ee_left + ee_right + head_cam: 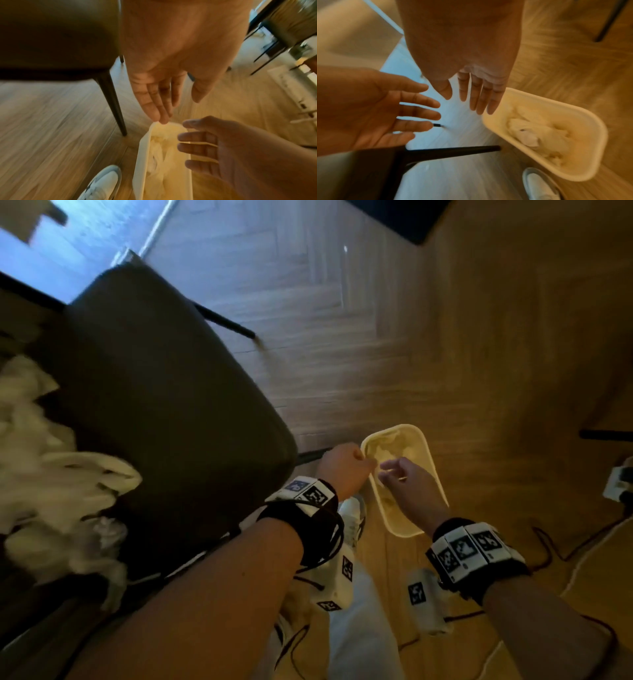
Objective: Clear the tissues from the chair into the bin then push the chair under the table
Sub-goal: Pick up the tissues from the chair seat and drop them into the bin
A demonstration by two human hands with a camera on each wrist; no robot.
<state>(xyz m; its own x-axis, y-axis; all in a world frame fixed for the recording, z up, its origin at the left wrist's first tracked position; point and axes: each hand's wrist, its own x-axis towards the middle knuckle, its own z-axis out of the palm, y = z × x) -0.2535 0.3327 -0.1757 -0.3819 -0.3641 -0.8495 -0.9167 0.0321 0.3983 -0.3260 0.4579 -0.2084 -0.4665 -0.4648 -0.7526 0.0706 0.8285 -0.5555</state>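
Both hands, left (344, 470) and right (400, 479), spread, empty, over bin (433, 474). Many tissues (51, 484) remain on chair (164, 392): light, soft, compressible. Likely gather by scrunching handfuls.

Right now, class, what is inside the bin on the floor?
Crumpled white tissues lie inside the cream bin. Whatever sits beneath them, including the bin's bottom, is covered. Both open hands are empty.

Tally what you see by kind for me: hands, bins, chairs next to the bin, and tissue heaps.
Hands: 2, left hand and right hand
Bin: 1
Chair: 1
Tissue heaps: 2, chair heap and bin heap
Total: 6
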